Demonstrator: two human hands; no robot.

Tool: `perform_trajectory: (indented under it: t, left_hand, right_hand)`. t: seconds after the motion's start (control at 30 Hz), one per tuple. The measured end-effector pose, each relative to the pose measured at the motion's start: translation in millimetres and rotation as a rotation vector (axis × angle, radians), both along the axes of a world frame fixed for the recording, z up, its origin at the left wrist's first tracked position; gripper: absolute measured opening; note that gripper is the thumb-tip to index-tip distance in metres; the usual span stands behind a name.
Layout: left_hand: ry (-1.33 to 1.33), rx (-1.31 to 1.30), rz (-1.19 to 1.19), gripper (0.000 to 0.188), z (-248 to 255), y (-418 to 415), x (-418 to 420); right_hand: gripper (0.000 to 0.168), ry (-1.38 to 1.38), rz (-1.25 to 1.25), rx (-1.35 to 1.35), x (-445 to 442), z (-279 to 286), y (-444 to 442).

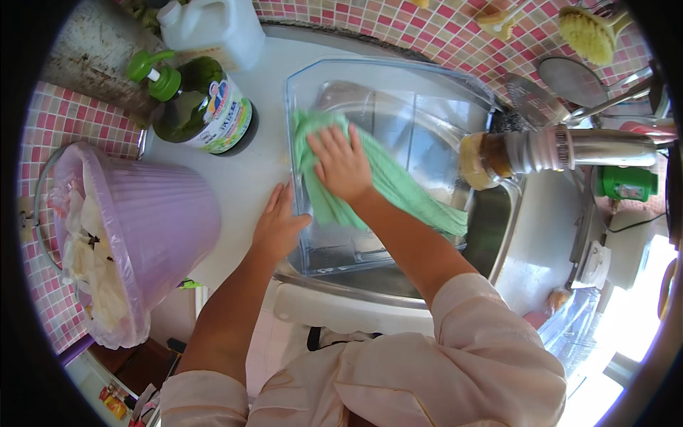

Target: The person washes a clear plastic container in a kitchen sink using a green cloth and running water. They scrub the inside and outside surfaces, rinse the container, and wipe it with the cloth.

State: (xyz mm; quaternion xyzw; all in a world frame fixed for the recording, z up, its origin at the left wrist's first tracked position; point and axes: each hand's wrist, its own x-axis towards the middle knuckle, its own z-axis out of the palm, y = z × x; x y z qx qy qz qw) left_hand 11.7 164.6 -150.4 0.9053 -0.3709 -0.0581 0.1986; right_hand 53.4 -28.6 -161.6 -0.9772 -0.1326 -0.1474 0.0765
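Observation:
A large clear plastic tray or drawer point(341, 265) lies over the steel sink point(509, 213), its left part above the grey countertop point(235, 187). My right hand point(344, 160) presses flat on a green cloth point(395, 165) spread on the clear plastic, with the cloth's far end trailing right and down over it. My left hand point(280, 224) rests at the tray's left edge, thumb towards the rim and fingers pointing up along its outside. Whether that hand grips the rim cannot be told. Water drops show on the plastic.
A faucet point(587, 149) reaches in from the right over the tray. At left stand a lilac waste bin point(160, 213) with a bag, a green pump bottle point(205, 107) and a white jug point(219, 32). A brush point(587, 34) and a strainer point(571, 80) hang by the tiled wall.

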Motion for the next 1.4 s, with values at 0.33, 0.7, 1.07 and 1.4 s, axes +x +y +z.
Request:
perform_trajectory:
  t: [0.33,0.7,1.07,1.4]
  left_hand:
    - [-0.135,0.031,-0.021,0.025,-7,0,0]
    - [-0.086,-0.012,0.048,0.028,-4,-2,0]
    - [-0.095,-0.020,0.046,0.016,-3,-4,2]
    - [-0.101,-0.024,0.036,0.027,-10,-1,2]
  right_hand:
    - [0.056,0.421,0.136,1.285,-55,-28,59]
    - [0.047,1.237,0.405,0.432,-122,-13,-22]
    - [0.041,1.340,0.295,0.660,-103,-21,25]
    - [0.044,1.410,0.229,0.751,-101,1,20]
